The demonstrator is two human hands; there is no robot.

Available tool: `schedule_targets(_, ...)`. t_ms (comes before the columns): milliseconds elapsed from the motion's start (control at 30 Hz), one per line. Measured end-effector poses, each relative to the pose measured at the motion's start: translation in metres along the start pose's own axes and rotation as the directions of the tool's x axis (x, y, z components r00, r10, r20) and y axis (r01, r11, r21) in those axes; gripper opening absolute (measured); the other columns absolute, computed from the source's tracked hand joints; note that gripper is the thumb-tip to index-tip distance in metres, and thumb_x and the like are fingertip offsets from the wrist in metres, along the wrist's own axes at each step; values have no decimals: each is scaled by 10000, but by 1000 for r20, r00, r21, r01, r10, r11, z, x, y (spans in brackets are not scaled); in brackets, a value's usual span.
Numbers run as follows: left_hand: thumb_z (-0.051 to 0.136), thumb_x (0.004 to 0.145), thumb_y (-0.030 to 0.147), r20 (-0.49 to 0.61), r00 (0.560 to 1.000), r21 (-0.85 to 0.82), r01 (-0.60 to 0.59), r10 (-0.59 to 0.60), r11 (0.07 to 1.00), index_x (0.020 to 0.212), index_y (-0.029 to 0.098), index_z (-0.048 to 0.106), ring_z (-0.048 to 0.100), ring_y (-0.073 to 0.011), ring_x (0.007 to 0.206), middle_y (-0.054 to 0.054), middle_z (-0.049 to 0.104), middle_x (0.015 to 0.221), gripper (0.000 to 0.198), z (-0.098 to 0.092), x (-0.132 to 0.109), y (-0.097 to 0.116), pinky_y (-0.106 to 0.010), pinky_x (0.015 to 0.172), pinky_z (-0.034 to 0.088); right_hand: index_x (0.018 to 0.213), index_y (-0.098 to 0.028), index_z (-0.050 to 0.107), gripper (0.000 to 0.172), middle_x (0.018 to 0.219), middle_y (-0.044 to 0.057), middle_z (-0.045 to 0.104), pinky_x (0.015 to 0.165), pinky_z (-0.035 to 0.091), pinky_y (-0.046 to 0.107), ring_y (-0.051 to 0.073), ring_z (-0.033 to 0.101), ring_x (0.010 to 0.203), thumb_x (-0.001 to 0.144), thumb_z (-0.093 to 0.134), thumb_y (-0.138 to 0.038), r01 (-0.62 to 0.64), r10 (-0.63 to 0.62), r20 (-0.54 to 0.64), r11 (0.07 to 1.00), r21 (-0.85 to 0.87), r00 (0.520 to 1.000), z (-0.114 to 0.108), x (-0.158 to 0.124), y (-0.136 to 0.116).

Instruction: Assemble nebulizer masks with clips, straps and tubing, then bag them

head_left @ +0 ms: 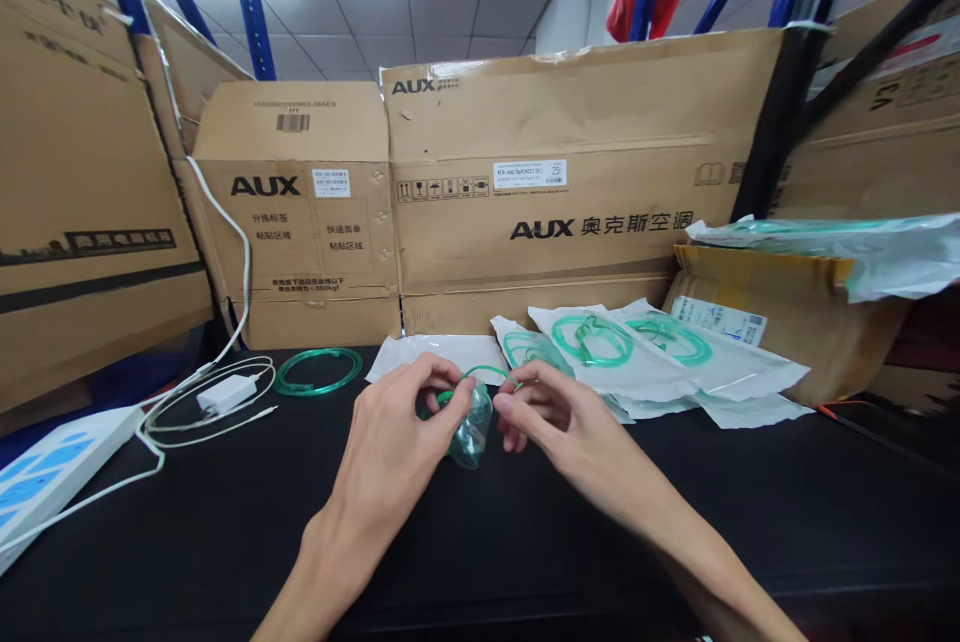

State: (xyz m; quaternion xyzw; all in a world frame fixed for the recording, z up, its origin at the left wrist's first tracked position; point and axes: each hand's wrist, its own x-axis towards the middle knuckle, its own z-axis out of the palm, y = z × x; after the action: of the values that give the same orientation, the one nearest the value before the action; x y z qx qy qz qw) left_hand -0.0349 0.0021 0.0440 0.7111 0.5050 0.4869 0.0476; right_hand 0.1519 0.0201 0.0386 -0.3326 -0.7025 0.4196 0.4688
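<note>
A clear green plastic mask [471, 432] hangs between my hands above the black table. My left hand [401, 432] is closed on the mask's upper left part. A thin green strap [487, 369] arches from there to my right hand [559, 402], whose thumb and forefinger pinch its end. The lower part of the mask shows between the hands; its left side is hidden by my left fingers. A coil of green tubing [318, 372] lies on the table to the left of my hands.
White-backed packets [600, 352] with green tubing lie at the right, before an open carton [780, 322] with more packets on top. Cardboard boxes [540, 202] stand along the back. At the left are a white adapter [226, 394], cables and a power strip [67, 467].
</note>
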Motion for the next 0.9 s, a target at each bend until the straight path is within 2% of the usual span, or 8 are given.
schedule_targets(100,617,949,329,28,997,-118,70,-68,991,1082,270,630,650,-165,694,48,751,806,146,1,0,5,-267,677,456,955,-225,597,260,794,-13,682,791,585,349,181,712,772,888,711,-449,-28,27,22,999,43,999,6,1,5)
schedule_targets(167,602,958,342,67,992,-157,117,-107,981,1186,284,597,654,-167,707,55,756,788,235,2,0,6,-266,691,461,1040,-230,605,320,911,16,710,881,589,370,202,727,913,863,733,-464,-34,33,11,996,86,999,10,2,7)
schedule_targets(233,581,968,344,108,984,-201,160,-141,966,1245,294,568,665,-170,742,53,767,795,281,5,1,5,-272,723,466,1099,-238,600,383,1036,43,701,898,596,367,213,715,1007,839,751,-477,-42,43,-9,993,112,999,12,2,9)
schedule_targets(367,518,998,383,190,963,-250,235,-191,939,1329,301,511,620,-164,617,48,766,764,342,9,0,0,-267,619,430,1125,-252,603,428,1239,63,614,815,606,331,178,715,915,803,786,-465,-15,26,-91,992,122,995,15,3,14)
schedule_targets(467,495,1003,417,245,950,-249,256,-194,934,1351,289,499,574,-159,546,52,737,721,370,10,-1,-1,-251,560,401,1143,-254,595,499,1160,40,615,801,595,323,171,716,871,746,841,-429,-19,37,-117,988,152,992,15,5,19)
schedule_targets(667,432,1036,410,283,952,-185,174,-117,967,1337,302,560,676,-204,728,27,739,760,345,8,-2,-3,-278,671,450,1091,-229,670,502,1134,64,704,946,566,368,232,688,1073,675,895,-398,-38,60,-154,989,142,986,12,8,23)
schedule_targets(767,414,1042,410,290,954,-90,104,-74,991,1334,299,577,679,-231,806,-4,767,850,352,7,-4,-5,-312,732,458,1072,-221,724,434,1100,80,754,980,556,430,270,704,1086,715,863,-426,-31,43,-102,993,114,994,10,10,26)
schedule_targets(900,432,1034,460,330,943,48,38,-52,998,1198,271,676,652,-264,862,-3,713,727,349,0,-7,-13,-345,789,446,1042,-232,778,397,1071,93,784,962,560,504,324,719,1061,703,865,-419,-17,18,-24,999,42,1000,-2,11,31)
